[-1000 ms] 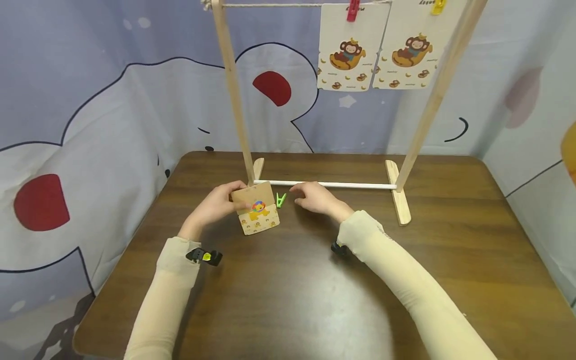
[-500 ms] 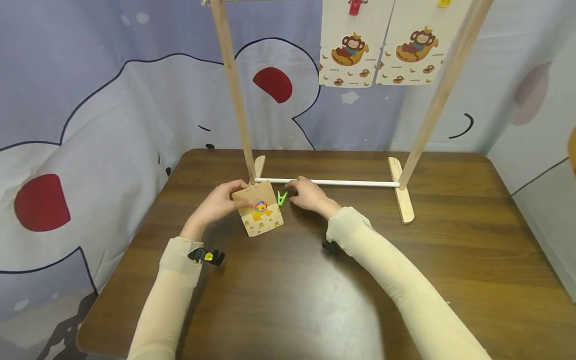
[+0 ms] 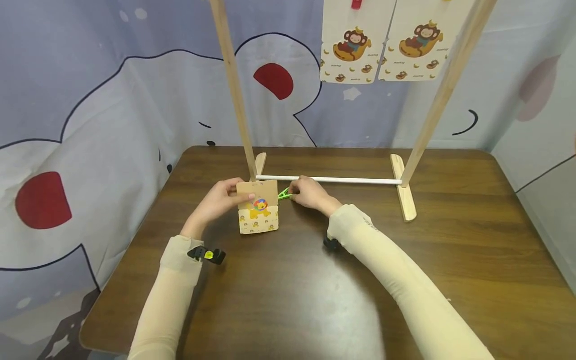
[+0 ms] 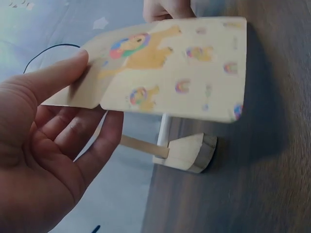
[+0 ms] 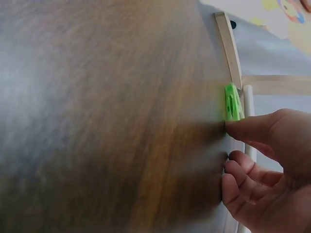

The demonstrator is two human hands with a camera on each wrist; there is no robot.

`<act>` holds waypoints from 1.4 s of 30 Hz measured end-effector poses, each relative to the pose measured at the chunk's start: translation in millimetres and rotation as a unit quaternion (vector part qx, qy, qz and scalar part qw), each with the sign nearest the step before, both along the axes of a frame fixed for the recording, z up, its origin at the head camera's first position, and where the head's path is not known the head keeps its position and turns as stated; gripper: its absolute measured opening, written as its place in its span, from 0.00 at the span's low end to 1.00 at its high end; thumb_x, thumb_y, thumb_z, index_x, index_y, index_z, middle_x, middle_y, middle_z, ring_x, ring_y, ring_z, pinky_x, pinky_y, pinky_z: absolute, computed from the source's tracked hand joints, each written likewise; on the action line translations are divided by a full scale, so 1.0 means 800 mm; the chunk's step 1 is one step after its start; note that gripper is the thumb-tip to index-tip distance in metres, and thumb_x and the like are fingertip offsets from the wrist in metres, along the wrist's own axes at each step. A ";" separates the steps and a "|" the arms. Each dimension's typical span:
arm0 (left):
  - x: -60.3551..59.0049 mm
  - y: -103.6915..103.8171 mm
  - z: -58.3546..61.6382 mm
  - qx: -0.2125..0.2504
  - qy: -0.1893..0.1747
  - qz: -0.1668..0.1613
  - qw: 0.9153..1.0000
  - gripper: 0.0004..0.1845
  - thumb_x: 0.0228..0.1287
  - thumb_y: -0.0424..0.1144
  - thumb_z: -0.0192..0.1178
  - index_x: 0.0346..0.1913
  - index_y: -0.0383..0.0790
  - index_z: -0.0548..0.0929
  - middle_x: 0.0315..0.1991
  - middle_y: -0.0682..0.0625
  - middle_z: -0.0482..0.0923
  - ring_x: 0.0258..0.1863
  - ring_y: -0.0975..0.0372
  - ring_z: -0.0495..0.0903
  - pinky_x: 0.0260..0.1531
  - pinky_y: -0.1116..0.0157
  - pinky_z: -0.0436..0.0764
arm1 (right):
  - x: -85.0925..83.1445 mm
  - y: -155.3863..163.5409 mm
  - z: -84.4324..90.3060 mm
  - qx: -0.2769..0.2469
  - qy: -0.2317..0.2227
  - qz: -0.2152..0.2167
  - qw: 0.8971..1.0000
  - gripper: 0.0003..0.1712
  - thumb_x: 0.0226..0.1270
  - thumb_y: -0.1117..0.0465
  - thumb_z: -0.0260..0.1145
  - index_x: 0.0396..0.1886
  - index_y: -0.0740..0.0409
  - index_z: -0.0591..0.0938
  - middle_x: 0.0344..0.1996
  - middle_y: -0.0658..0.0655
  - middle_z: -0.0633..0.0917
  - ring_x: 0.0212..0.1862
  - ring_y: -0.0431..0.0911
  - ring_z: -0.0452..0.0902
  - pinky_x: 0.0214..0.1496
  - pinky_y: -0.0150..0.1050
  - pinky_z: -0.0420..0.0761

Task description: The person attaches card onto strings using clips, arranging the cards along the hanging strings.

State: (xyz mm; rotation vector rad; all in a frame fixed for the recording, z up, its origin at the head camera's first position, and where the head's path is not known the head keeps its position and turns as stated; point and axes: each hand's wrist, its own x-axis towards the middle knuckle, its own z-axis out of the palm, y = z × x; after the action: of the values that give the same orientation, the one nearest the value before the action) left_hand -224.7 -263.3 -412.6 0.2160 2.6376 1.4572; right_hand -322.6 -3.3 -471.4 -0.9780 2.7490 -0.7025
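Now the right hand (image 3: 309, 194) has reached the green clothespin (image 3: 284, 194), fingertips touching it on the desk (image 3: 288, 290) near the wooden rack (image 3: 403, 192). Left hand (image 3: 219, 202) pinches the lion-printed card (image 3: 258, 207), upright just left of the pin.

The lion card (image 3: 257, 207) is tan across its top and pale yellow below, printed with an orange-yellow lion whose mane is ringed in blue, red and yellow, with small rainbow motifs along the bottom; the clothespin (image 3: 284, 194) beside it is bright green. The two monkey cards (image 3: 380, 42) are cream with brown monkeys on yellow bananas and small brown motifs, one under a red clip (image 3: 357, 4). The table (image 3: 472, 240) is dark brown wood grain, the rack (image 3: 234, 90) pale wood with a white crossbar (image 3: 351, 180), both sleeves (image 3: 396, 285) cream, and the backdrop (image 3: 112, 100) lavender with white cartoon shapes outlined in dark blue and red ovals.
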 end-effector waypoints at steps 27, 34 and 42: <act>-0.009 0.013 0.029 0.066 0.008 0.001 0.998 0.16 0.64 0.43 0.71 0.44 0.36 0.79 0.38 0.43 0.88 0.37 0.57 0.87 0.43 0.62 0.80 | 0.007 0.060 0.023 -0.251 -0.047 -0.066 0.965 0.11 0.62 0.61 0.75 0.39 0.59 0.82 0.42 0.56 0.87 0.45 0.48 0.85 0.50 0.43 0.82; -0.022 0.014 0.058 0.029 0.046 -0.014 0.998 0.17 0.66 0.42 0.69 0.46 0.33 0.78 0.39 0.41 0.87 0.37 0.59 0.86 0.41 0.65 0.81 | 0.007 0.078 0.030 -0.247 -0.054 -0.080 0.964 0.22 0.63 0.62 0.74 0.55 0.64 0.82 0.45 0.60 0.87 0.47 0.51 0.85 0.51 0.45 0.82; -0.040 0.021 0.115 0.003 0.104 -0.016 0.994 0.15 0.66 0.43 0.70 0.45 0.37 0.79 0.39 0.45 0.87 0.38 0.59 0.85 0.43 0.64 0.79 | 0.011 0.094 0.020 -0.231 -0.054 -0.086 0.968 0.22 0.64 0.64 0.72 0.57 0.63 0.82 0.45 0.62 0.88 0.47 0.53 0.86 0.51 0.45 0.83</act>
State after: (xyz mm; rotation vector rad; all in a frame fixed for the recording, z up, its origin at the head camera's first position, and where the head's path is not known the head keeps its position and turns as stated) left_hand -256.8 -246.8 -320.9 0.4330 2.7752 1.5088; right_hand -314.0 72.1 -455.0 -0.7439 2.6475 -1.4258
